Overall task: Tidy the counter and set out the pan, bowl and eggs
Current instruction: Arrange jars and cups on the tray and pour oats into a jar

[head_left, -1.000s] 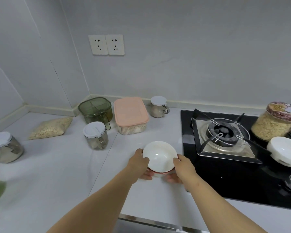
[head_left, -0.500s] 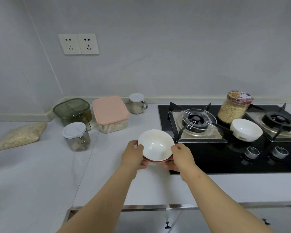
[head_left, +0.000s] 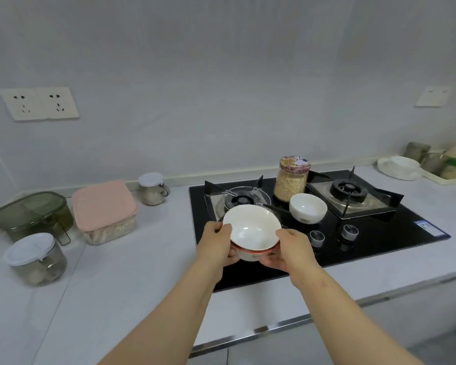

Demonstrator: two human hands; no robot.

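Note:
A white bowl point(head_left: 251, 227) nested in a red-rimmed bowl is held up between both hands, above the left front part of the black hob point(head_left: 379, 238). My left hand point(head_left: 216, 245) grips its left side with the thumb over the rim. My right hand point(head_left: 292, 250) grips the right side the same way. A second white bowl point(head_left: 308, 207) stands on the hob between the two burners. No pan or eggs are in view.
A jar of grain point(head_left: 291, 179) stands on the hob behind the second bowl. Left on the counter are a pink-lidded box point(head_left: 103, 206), a green lidded container point(head_left: 33, 214) and two small white-lidded jars point(head_left: 36, 259) point(head_left: 153, 188). A tray with dishes point(head_left: 432, 167) sits far right.
Both hands have carried the stacked bowls up and to the right, from the counter to above the hob's left edge. My view has swung right, showing the right burner and tray.

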